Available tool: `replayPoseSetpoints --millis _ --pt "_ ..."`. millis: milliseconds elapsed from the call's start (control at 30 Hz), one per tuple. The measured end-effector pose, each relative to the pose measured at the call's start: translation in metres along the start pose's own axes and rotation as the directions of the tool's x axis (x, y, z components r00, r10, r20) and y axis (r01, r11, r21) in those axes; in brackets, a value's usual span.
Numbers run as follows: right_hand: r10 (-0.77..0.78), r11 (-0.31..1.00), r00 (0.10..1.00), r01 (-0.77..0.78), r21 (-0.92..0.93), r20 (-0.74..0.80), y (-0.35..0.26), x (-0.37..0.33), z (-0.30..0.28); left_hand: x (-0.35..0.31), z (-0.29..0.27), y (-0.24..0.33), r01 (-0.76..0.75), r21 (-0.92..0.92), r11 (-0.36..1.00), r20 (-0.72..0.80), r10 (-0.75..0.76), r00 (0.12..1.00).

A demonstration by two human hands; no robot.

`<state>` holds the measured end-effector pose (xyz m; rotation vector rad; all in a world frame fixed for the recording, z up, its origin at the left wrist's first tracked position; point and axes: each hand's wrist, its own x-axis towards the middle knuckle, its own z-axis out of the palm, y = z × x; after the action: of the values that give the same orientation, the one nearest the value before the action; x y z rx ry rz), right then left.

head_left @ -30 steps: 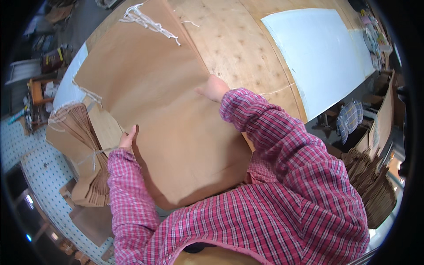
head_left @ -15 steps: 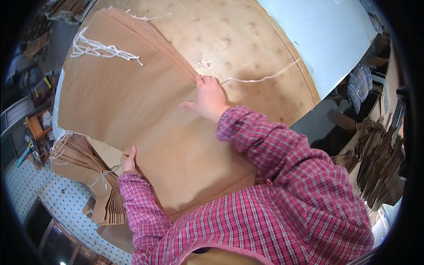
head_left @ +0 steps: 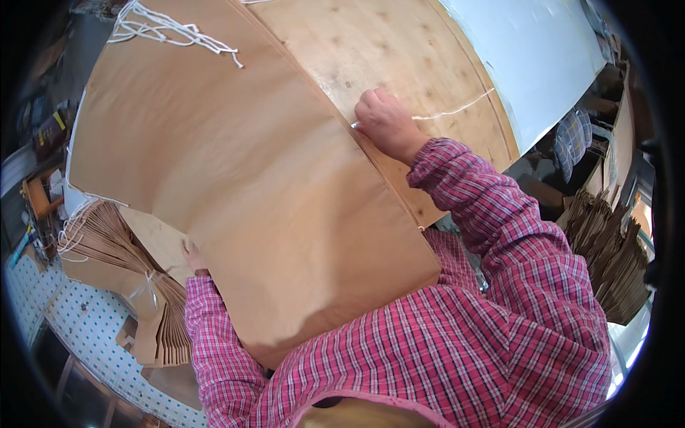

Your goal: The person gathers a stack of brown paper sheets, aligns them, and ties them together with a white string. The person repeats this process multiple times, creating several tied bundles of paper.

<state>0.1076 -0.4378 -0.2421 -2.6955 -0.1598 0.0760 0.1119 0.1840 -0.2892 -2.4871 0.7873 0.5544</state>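
A large stack of brown paper sheets or flat bags [head_left: 214,164] lies across the table in front of me, its near edge against my body. My right hand [head_left: 389,125] is closed just off the stack's right edge, pinching a white string [head_left: 457,112]. A short bit of it pokes out by the fingertips, and the rest trails right over the board. At the stack's left edge is my left hand [head_left: 193,257], partly covered by the paper; most of its fingers are hidden. Loose white cords [head_left: 171,30] lie on the stack's far left part.
A tied, fanned bundle of brown paper [head_left: 153,296] sits at the left on a dotted cloth [head_left: 93,321]. Beyond the stack are a wooden board [head_left: 371,50] and a pale blue sheet [head_left: 531,64]. More brown bundles [head_left: 606,257] stand at the right beside a checked cloth [head_left: 573,139].
My right hand has left the stack's edge, moved right and up, and closed on the string. The stack has shifted toward my body. My left hand has slid slightly left, now more covered.
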Motion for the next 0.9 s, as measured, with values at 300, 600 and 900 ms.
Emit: replayPoseSetpoints --millis 300,600,900 --pt "0.245 0.952 0.888 -0.296 0.076 0.389 0.02 0.01 -0.029 0.018 -0.046 -0.008 0.444 -0.85 0.284 0.389 -0.23 0.892" --pt "0.006 0.995 0.999 -0.001 0.102 -0.041 0.002 0.036 0.009 -0.057 -0.056 -0.082 0.538 -0.685 0.491 0.366 -0.406 0.837" --pt "-0.026 0.999 0.992 0.029 0.022 -0.122 -0.007 0.034 0.016 -0.122 -0.24 -0.071 0.48 -0.617 0.624 0.316 -0.362 0.877"
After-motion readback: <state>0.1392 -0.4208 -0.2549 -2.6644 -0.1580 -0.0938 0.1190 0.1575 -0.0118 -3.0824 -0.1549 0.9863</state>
